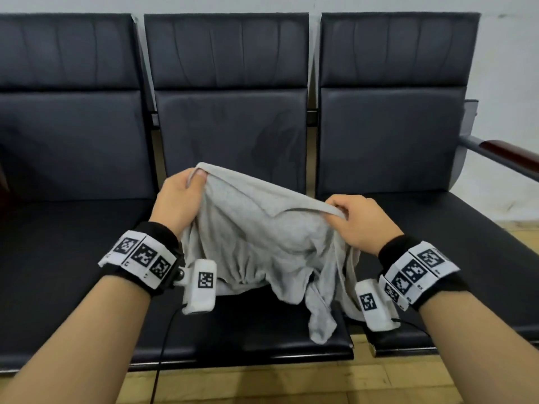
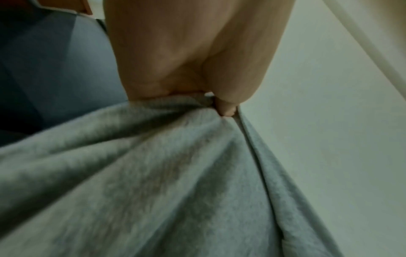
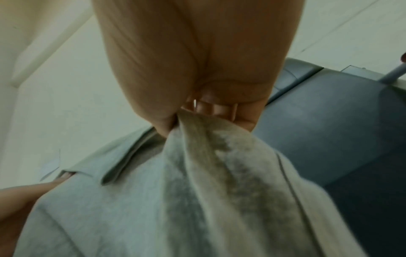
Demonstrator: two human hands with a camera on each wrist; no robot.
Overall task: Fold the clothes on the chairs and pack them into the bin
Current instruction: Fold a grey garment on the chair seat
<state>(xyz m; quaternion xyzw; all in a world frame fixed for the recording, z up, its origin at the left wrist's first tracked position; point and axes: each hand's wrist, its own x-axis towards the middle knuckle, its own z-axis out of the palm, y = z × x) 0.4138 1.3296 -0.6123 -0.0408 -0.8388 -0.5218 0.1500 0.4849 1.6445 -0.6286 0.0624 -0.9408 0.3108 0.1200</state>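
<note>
A light grey garment (image 1: 256, 237) hangs crumpled above the middle chair seat (image 1: 262, 333), held up by both hands along one hemmed edge. My left hand (image 1: 189, 185) pinches the edge at its upper left corner, thumb over the cloth. My right hand (image 1: 347, 214) pinches the same edge further right and lower. The garment's lower folds trail onto the seat's front. In the left wrist view the fingers (image 2: 226, 107) clamp bunched grey cloth (image 2: 153, 182). In the right wrist view the fingers (image 3: 211, 111) pinch a gathered fold of the garment (image 3: 175, 200). No bin is in view.
Three dark padded chairs stand in a row against a pale wall: left chair (image 1: 67, 135), middle, right chair (image 1: 390, 135). A grey armrest with a dark wooden top (image 1: 507, 156) ends the row at right. Yellowish wood floor (image 1: 291, 383) lies in front.
</note>
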